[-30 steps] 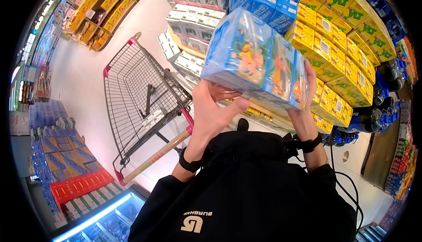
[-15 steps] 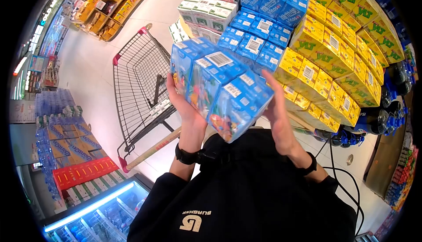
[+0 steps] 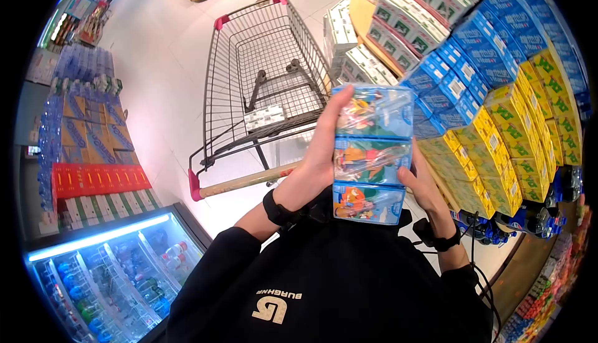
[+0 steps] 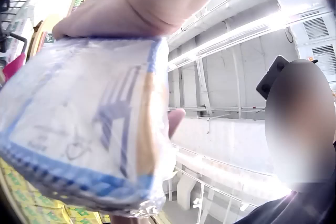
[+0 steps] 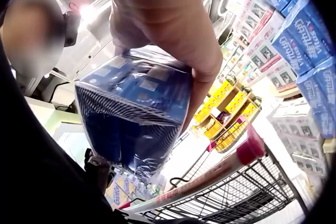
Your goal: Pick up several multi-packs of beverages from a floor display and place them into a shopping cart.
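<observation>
hd: dn | wrist cams: close, upwd | hd, R wrist share cart [image 3: 274, 62]

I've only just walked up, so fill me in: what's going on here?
A person is holding a plastic-wrapped blue pack up in front of their body, the left hand on one side and the right hand on the other. Its picture panels face the head camera. A shopping cart stands ahead to their left, with stacks of yellow cartons and blue cartons to their right.

Black long-sleeved top [image 3: 374, 281] with pale logo [image 3: 270, 310] and lettering [image 3: 280, 294], black wristbands [image 3: 447, 241], thin black cables [image 3: 472, 249]
</observation>
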### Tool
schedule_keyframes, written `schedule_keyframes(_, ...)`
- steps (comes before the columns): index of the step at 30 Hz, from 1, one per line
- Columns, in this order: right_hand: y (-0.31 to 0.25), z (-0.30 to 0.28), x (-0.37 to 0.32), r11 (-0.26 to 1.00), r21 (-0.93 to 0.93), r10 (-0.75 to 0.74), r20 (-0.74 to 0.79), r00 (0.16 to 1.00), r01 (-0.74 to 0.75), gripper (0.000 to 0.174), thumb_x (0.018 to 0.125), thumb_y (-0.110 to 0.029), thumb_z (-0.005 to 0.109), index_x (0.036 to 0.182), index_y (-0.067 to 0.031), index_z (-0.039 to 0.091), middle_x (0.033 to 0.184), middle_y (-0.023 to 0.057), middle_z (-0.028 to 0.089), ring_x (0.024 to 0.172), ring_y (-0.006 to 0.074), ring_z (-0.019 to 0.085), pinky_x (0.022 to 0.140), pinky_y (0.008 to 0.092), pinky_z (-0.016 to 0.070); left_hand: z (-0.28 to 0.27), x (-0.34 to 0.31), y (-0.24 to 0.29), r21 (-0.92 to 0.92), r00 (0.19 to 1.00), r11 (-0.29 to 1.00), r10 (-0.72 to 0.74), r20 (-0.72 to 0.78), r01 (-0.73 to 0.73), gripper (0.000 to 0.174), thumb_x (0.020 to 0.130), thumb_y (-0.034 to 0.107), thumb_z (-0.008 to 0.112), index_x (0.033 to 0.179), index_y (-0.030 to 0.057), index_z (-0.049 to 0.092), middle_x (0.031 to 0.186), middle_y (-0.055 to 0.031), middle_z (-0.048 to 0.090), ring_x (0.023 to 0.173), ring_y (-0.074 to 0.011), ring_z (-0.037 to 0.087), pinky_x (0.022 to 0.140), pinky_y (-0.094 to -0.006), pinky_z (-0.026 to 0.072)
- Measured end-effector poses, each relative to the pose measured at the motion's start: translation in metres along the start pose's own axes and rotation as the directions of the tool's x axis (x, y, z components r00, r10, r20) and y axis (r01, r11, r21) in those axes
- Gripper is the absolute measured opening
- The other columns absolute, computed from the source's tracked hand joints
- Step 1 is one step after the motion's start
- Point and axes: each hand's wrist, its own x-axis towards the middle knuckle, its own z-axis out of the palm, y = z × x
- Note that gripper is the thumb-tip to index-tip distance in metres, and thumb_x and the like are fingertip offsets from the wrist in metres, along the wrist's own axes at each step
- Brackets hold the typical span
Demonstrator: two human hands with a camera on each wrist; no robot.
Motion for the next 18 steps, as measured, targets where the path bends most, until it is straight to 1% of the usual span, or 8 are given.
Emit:
schedule_keyframes(3,0.002,0.032,0.006,0.996,0.062,0.070,-0.056,0.996,-0.066,0.092,0.082,-0.045,0.074,0.147,0.0003,0.028,0.141,0.0138,0.045,0.132,0.0231,0.041,0.110,0.0347,0.0316,-0.015,-0.017,0.014,-0.022,0.999,1.000,-0.014,0.041,0.015,0.052,0.093,0.050,0.060,0.119,0.0052,0.060,0.110,-0.0077,0.068,0.095,-0.0199,0.068,0.087,-0.0370,0.0564)
schedule_keyframes(4,0.009,0.042,0.008,0.994,0.089,0.073,-0.108,0.992,-0.063,0.085,0.082,-0.037,0.073,0.146,0.0003,0.031,0.140,0.0145,0.047,0.129,0.0234,0.045,0.109,0.0353,0.0329,-0.023,-0.021,0.018,0.028,0.999,1.000,0.004,0.042,-0.006,0.052,0.093,0.051,0.060,0.120,0.0064,0.059,0.113,-0.0073,0.067,0.097,-0.0189,0.067,0.088,-0.0364,0.0558)
schedule_keyframes(7,0.012,0.073,0.015,0.962,0.269,0.094,-0.149,0.984,-0.051,0.077,0.083,-0.032,0.070,0.143,0.0001,0.035,0.134,0.0146,0.052,0.123,0.0234,0.051,0.106,0.0350,0.0368,-0.038,-0.030,0.028,0.207,0.991,0.977,0.072,-0.114,-0.047,0.053,0.094,0.051,0.059,0.123,0.0071,0.057,0.115,-0.0073,0.065,0.099,-0.0186,0.066,0.089,-0.0366,0.0550)
schedule_keyframes(8,0.020,0.077,0.018,0.954,0.298,0.075,-0.152,0.986,-0.027,0.069,0.084,-0.029,0.066,0.140,0.0010,0.039,0.129,0.0155,0.056,0.117,0.0231,0.056,0.101,0.0351,0.0440,-0.042,-0.037,0.036,0.246,0.991,0.969,0.054,-0.119,-0.023,0.054,0.096,0.049,0.058,0.131,0.0082,0.051,0.122,-0.0073,0.062,0.106,-0.0174,0.064,0.093,-0.0360,0.0525)
schedule_keyframes(11,0.019,0.093,0.024,0.911,0.405,0.152,-0.163,0.975,-0.074,0.066,0.085,-0.031,0.064,0.138,0.0015,0.041,0.126,0.0163,0.058,0.112,0.0233,0.060,0.096,0.0352,0.0494,-0.044,-0.050,0.055,0.329,0.997,0.942,0.074,-0.008,-0.067,0.053,0.098,0.042,0.057,0.136,0.0082,0.044,0.129,-0.0070,0.057,0.115,-0.0160,0.059,0.097,-0.0349,0.0493)
schedule_keyframes(12,0.011,0.099,0.029,0.914,0.404,0.122,-0.177,0.977,-0.041,0.065,0.086,-0.031,0.062,0.138,0.0017,0.041,0.126,0.0173,0.058,0.110,0.0238,0.062,0.094,0.0362,0.0518,-0.050,-0.053,0.063,0.408,0.994,0.908,0.073,0.078,-0.099,0.057,0.099,0.036,0.056,0.144,0.0076,0.035,0.137,-0.0087,0.050,0.123,-0.0173,0.054,0.100,-0.0350,0.0466)
schedule_keyframes(15,-0.011,0.104,0.048,0.917,0.393,0.143,-0.152,0.978,-0.073,0.062,0.088,-0.032,0.061,0.136,0.0027,0.044,0.124,0.0174,0.060,0.109,0.0241,0.062,0.094,0.0361,0.0515,-0.072,-0.064,0.081,0.652,0.988,0.743,0.090,0.123,-0.149,0.064,0.098,0.034,0.057,0.149,0.0062,0.030,0.141,-0.0127,0.046,0.126,-0.0212,0.051,0.101,-0.0372,0.0464)
schedule_keyframes(18,-0.023,0.098,0.079,0.941,0.336,0.077,-0.131,0.988,-0.029,0.059,0.089,-0.034,0.060,0.131,0.0056,0.049,0.121,0.0173,0.062,0.107,0.0224,0.064,0.095,0.0357,0.0514,-0.093,-0.070,0.112,0.773,0.996,0.629,0.055,0.068,-0.087,0.073,0.096,0.036,0.060,0.151,0.0033,0.025,0.143,-0.0178,0.044,0.128,-0.0248,0.050,0.104,-0.0412,0.0444)
